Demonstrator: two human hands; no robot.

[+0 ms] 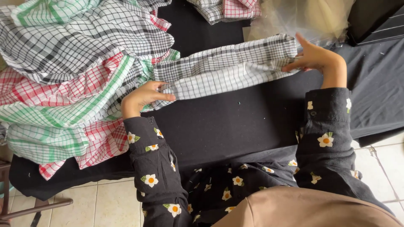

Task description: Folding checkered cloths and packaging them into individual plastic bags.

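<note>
A black-and-white checked cloth (pixel 227 69) lies stretched across the middle of the table (pixel 235 126), which is covered in black fabric. The left hand (pixel 143 97) pinches the cloth's left end between thumb and fingers. The right hand (pixel 315 59) grips its right end, fingers closed on the edge with one finger pointing up. Left of the cloth sits a heap of checked cloths (pixel 71 80) in red, green and black. Far right, a clear plastic bag (pixel 303 17) lies just beyond the right hand. More folded checked cloths (pixel 227 8) sit at the far edge.
</note>
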